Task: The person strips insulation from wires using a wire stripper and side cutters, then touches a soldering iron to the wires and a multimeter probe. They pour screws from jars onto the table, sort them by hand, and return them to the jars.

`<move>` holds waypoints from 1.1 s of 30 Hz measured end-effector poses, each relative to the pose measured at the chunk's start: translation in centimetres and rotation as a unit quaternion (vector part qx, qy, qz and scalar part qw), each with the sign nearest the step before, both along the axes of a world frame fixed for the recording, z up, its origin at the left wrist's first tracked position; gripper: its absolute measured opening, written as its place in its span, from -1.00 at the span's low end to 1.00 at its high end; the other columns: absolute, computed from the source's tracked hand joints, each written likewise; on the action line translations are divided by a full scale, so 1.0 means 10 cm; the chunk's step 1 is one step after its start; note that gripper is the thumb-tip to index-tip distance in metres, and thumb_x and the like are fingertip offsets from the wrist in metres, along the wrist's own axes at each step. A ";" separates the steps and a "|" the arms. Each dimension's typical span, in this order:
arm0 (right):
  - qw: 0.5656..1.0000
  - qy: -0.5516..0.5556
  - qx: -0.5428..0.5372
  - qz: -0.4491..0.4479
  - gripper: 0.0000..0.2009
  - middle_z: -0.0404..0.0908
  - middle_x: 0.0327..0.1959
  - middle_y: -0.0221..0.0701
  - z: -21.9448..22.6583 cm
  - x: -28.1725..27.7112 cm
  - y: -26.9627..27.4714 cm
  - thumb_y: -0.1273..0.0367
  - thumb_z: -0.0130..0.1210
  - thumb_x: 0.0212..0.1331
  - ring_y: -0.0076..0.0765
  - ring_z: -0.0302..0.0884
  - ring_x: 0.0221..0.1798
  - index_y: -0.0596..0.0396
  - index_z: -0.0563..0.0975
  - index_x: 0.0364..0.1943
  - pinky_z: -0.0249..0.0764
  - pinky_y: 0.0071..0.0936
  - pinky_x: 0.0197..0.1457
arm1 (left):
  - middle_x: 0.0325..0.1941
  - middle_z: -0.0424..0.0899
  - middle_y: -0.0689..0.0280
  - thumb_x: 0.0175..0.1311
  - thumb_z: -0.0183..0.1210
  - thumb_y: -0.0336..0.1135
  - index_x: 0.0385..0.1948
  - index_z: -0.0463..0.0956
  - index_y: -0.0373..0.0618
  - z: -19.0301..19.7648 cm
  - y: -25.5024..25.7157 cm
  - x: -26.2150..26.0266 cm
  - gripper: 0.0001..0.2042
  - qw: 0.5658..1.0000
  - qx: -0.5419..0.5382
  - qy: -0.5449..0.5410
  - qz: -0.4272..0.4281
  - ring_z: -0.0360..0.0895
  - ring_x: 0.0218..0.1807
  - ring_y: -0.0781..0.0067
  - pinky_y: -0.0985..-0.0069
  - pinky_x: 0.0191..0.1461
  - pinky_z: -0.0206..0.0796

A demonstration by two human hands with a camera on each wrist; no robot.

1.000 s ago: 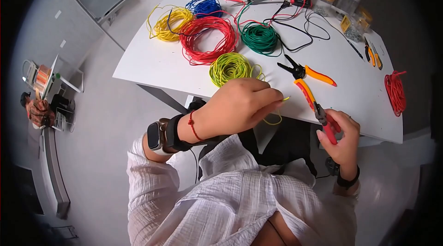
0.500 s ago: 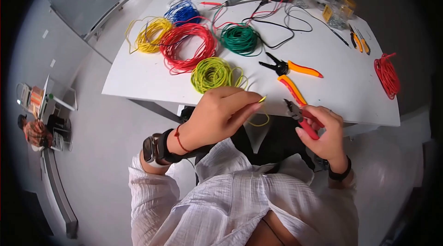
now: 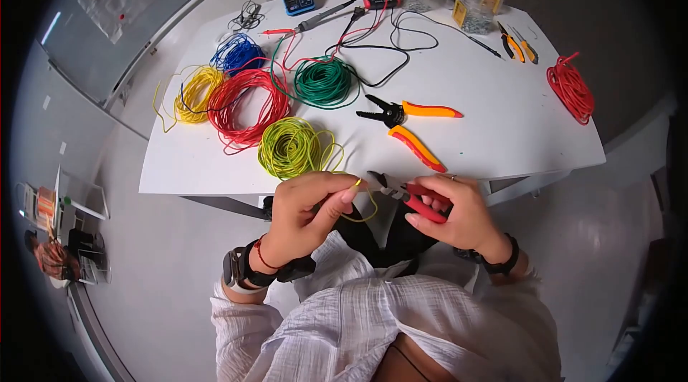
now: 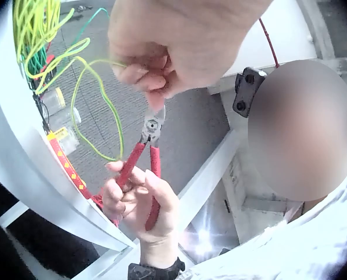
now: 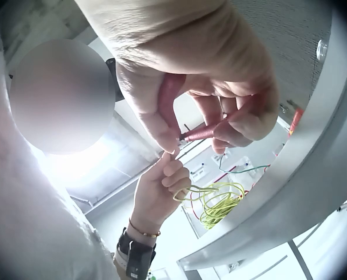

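Wire end [image 3: 358, 183] pinched between thumb and forefinger of the left grip [image 3: 304, 213], tip just clear of the fingers, probably to keep it steady and in plain sight. Red-handled cutters [image 3: 424, 210] clasped in the right grip [image 3: 462, 211], fingers and thumb round the handles, jaws turned toward the left fingertips, perhaps for a short, level approach; no telling whether touching the wire.

Yellow-green coil [image 3: 276, 149] resting near the front edge of the desk [image 3: 502, 124], just beyond the left grip, apparently to let wire come off without a tug. Slack loop [image 3: 375, 206] hanging off that edge, close enough to the work to be worth watching for snags.

Orange-handled strippers [image 3: 394, 115] lying spread, one handle reaching close to the front edge near the right grip; presumably parked for easy reach. Crowded on the left, with red coil [image 3: 221, 115] and green coil [image 3: 322, 82]; roomier on the right, with bare surface as far as the red bundle [image 3: 570, 89]. Open air before the edge, above the lap, for both wrists to turn.
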State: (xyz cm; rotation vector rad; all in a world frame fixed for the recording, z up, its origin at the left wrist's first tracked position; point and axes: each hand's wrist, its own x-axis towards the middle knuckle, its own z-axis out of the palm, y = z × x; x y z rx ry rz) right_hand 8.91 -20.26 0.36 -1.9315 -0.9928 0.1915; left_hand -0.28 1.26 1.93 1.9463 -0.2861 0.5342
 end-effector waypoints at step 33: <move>0.999 -0.003 -0.015 0.052 -0.60 0.44 -0.54 -0.48 0.01 -0.07 0.01 0.27 0.30 -0.26 -0.52 0.36 -0.58 0.06 0.51 -0.23 0.35 -0.61 -0.47 | -0.61 0.53 0.32 0.14 0.05 -0.48 -0.42 0.49 -0.24 -0.21 0.04 0.01 -0.94 0.996 -0.039 -0.019 -0.082 0.41 -0.57 0.45 0.58 -0.47 0.22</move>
